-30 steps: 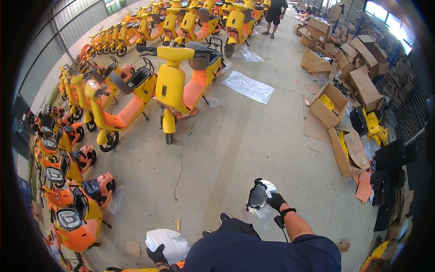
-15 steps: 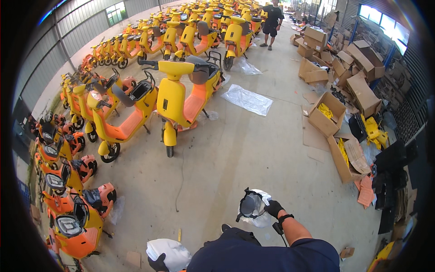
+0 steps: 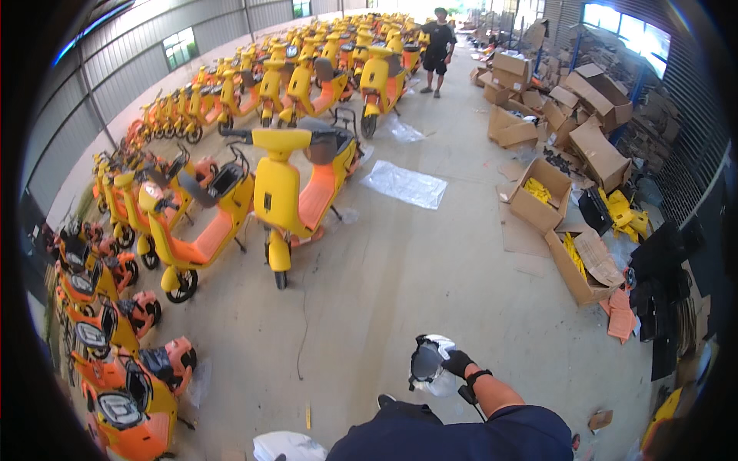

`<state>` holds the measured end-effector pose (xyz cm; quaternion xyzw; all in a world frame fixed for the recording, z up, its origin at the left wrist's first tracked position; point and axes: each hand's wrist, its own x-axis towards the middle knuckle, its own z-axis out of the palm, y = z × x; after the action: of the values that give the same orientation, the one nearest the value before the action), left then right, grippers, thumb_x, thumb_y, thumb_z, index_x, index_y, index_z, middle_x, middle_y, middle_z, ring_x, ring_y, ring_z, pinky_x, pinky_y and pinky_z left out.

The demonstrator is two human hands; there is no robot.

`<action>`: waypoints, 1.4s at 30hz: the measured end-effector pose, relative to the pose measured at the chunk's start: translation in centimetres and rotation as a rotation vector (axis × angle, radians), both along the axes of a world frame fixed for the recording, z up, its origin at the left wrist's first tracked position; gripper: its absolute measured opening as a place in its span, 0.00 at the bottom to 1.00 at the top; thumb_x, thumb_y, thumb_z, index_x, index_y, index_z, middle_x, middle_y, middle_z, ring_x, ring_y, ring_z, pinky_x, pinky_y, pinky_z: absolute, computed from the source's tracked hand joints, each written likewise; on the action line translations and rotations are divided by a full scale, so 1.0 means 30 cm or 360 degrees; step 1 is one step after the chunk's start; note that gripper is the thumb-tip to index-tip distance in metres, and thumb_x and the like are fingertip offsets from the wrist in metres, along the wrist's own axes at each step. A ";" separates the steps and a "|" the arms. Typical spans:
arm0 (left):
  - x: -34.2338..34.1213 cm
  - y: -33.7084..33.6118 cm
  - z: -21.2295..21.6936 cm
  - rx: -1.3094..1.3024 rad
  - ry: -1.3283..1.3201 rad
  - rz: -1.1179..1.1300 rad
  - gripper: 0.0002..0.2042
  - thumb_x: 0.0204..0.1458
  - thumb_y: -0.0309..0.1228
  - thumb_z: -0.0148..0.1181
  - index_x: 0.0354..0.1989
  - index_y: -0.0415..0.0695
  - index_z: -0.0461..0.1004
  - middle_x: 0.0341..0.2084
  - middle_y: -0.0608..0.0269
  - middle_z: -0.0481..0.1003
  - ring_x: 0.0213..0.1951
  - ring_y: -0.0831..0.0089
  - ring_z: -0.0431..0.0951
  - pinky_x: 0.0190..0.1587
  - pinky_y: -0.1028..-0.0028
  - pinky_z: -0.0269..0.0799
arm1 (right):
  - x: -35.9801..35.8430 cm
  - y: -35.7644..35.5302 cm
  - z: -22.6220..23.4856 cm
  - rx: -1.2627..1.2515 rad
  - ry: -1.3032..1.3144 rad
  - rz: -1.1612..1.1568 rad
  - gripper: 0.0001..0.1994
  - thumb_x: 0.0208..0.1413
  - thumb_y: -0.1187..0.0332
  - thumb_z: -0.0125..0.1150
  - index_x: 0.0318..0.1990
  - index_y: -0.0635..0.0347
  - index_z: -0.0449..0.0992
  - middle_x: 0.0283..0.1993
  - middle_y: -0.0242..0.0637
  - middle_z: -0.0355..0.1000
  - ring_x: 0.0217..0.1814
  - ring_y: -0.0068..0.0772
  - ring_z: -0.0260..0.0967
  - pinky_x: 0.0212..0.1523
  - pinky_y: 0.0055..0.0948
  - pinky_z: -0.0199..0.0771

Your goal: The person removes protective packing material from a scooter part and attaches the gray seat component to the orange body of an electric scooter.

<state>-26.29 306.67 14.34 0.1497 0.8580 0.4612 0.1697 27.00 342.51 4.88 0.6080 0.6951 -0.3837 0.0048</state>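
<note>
- Black-rimmed, grey-and-white bundle: over grey concrete floor, its right side gripped by my black-gloved right hand.
- Smooth white bundle: lower edge; I cannot tell whether my left hand, barely visible, holds it.

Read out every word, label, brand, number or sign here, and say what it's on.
No text can be read.
Foremost yellow scooter: dark patch on its front, too small to make out.
Cardboard boxes: any print is too blurred.
Grey-and-white bundle in the right hand: no lettering shows.
</note>
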 end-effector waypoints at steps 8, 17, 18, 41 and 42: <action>-0.058 0.375 0.184 0.0010 0.0169 -0.0229 0.38 0.23 0.34 0.75 0.51 0.40 0.70 0.44 0.55 0.75 0.47 0.59 0.75 0.52 0.62 0.72 | 0.023 0.053 0.041 0.0153 0.0073 0.0053 0.33 0.45 0.47 0.59 0.56 0.58 0.70 0.56 0.49 0.69 0.60 0.48 0.65 0.59 0.39 0.65; -0.052 0.591 0.246 0.0023 0.0192 -0.0405 0.38 0.24 0.35 0.75 0.51 0.40 0.70 0.45 0.55 0.75 0.47 0.59 0.75 0.52 0.63 0.72 | 0.109 0.060 -0.012 0.0090 0.0023 -0.0040 0.28 0.48 0.53 0.57 0.58 0.51 0.67 0.58 0.47 0.67 0.59 0.46 0.65 0.58 0.40 0.66; -0.046 0.609 0.241 0.0026 0.0191 -0.0405 0.38 0.24 0.35 0.75 0.51 0.40 0.70 0.45 0.55 0.75 0.47 0.59 0.75 0.52 0.63 0.72 | 0.118 0.076 -0.009 0.0106 0.0040 -0.0045 0.28 0.49 0.54 0.58 0.59 0.50 0.67 0.59 0.47 0.67 0.58 0.46 0.65 0.58 0.40 0.66; -0.044 0.650 0.216 -0.0054 0.0141 -0.0423 0.38 0.26 0.38 0.75 0.52 0.41 0.70 0.46 0.55 0.75 0.48 0.60 0.74 0.53 0.64 0.71 | 0.208 -0.005 -0.197 0.0150 0.0037 -0.0115 0.28 0.47 0.53 0.57 0.57 0.52 0.68 0.58 0.47 0.68 0.59 0.46 0.65 0.58 0.39 0.66; -0.040 0.651 0.213 -0.0051 0.0131 -0.0428 0.38 0.26 0.38 0.75 0.52 0.41 0.70 0.46 0.55 0.75 0.48 0.60 0.74 0.53 0.64 0.71 | 0.220 -0.008 -0.210 0.0159 0.0004 -0.0114 0.28 0.47 0.52 0.56 0.57 0.52 0.69 0.57 0.47 0.68 0.59 0.47 0.65 0.58 0.39 0.66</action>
<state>-27.48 326.19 20.71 0.2794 0.8436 0.4140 0.1971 33.60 342.28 -1.42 0.6314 0.6913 -0.3492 -0.0402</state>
